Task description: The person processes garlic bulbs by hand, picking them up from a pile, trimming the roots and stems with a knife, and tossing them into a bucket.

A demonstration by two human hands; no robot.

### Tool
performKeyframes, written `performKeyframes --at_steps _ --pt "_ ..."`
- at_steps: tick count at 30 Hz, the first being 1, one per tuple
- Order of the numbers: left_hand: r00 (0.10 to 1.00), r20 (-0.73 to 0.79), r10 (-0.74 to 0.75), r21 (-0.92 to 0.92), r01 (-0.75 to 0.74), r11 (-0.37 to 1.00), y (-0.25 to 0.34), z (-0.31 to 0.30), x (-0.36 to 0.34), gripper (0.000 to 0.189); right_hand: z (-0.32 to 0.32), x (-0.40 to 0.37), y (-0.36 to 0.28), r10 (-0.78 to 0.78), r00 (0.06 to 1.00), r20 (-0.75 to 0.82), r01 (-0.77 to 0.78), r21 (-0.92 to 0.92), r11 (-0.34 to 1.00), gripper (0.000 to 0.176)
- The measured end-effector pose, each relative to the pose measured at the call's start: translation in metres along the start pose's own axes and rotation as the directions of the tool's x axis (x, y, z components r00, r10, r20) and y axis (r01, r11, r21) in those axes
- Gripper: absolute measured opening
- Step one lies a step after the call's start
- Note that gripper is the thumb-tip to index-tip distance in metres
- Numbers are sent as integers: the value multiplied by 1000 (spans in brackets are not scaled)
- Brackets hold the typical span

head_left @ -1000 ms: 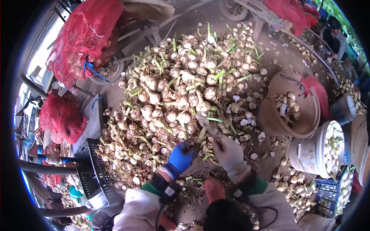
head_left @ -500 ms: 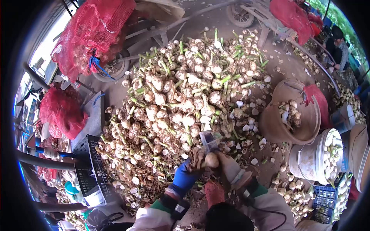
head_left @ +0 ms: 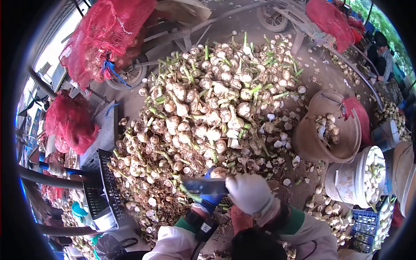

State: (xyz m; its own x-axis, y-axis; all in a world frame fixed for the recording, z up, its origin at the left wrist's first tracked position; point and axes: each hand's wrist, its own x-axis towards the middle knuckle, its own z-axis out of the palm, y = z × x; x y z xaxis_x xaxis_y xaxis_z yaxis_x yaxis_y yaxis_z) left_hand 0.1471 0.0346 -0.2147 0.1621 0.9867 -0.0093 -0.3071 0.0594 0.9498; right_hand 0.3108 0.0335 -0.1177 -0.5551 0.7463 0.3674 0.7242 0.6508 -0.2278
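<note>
My right hand [head_left: 251, 193], in a white glove, is closed around the handle of a knife [head_left: 203, 186]. The broad blade points left and crosses in front of my left hand [head_left: 211, 200], which wears a blue glove. A garlic bulb [head_left: 219, 172] shows just above the blade, at the blue fingertips, with a green stem [head_left: 191, 196] sticking out below the blade on the left. Part of the left hand's grip is hidden behind the knife. Beyond both hands rises a large heap of garlic [head_left: 203, 112] with roots and green stalks.
At the right stand a brown tub [head_left: 303, 143] with some bulbs, a white bucket [head_left: 344, 182] of trimmed pieces and a blue crate [head_left: 364, 221]. A black crate [head_left: 104, 173] and red mesh sacks [head_left: 71, 125] are at the left. Another person [head_left: 381, 56] sits far right.
My right hand has swung up and left, bringing the knife blade from upright to lying across in front of the left hand. The bulb now sits higher, partly behind the blade.
</note>
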Motion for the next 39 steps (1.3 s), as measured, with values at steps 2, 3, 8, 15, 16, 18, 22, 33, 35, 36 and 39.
performKeyframes --at_steps 2,3,8,15,16,18,22,33,35,36,39 --pt "997 39 70 541 -80 837 3 -6 -2 29 6 -3 2 -59 998 -38 57 -53 997 23" --pt "997 36 69 539 -77 838 1 -6 -3 29 11 -4 5 -122 990 -73 114 -105 988 23" --pt "963 -149 -223 -178 196 964 5 -3 -12 25 58 -45 111 788 602 131 -788 257 559 20" --pt "826 561 -56 810 -534 242 73 -15 34 50 16 -32 70 603 784 145 -607 378 698 16" --pt "883 454 117 890 -455 -22 95 -36 68 49 23 -43 67 598 789 145 -601 385 700 16" --pt "781 324 534 929 -155 -337 172 -62 121 49 48 -65 64 760 644 92 -661 567 492 15" --pt "967 -202 156 934 238 -268 177 -159 164 40 80 -77 51 780 534 325 -744 620 251 17" --pt "999 54 1 776 -42 630 19 -12 -37 53 71 -6 31 601 587 543 -440 837 -326 24" --pt "992 12 -122 718 76 692 10 11 -46 65 67 -17 19 636 687 351 -446 895 -12 21" --pt "970 86 -226 485 157 860 -37 -4 -52 56 63 -20 11 610 751 251 -462 861 214 19" --pt "963 -99 -249 -97 240 966 14 32 -31 57 27 -7 34 610 780 139 -599 445 666 15"
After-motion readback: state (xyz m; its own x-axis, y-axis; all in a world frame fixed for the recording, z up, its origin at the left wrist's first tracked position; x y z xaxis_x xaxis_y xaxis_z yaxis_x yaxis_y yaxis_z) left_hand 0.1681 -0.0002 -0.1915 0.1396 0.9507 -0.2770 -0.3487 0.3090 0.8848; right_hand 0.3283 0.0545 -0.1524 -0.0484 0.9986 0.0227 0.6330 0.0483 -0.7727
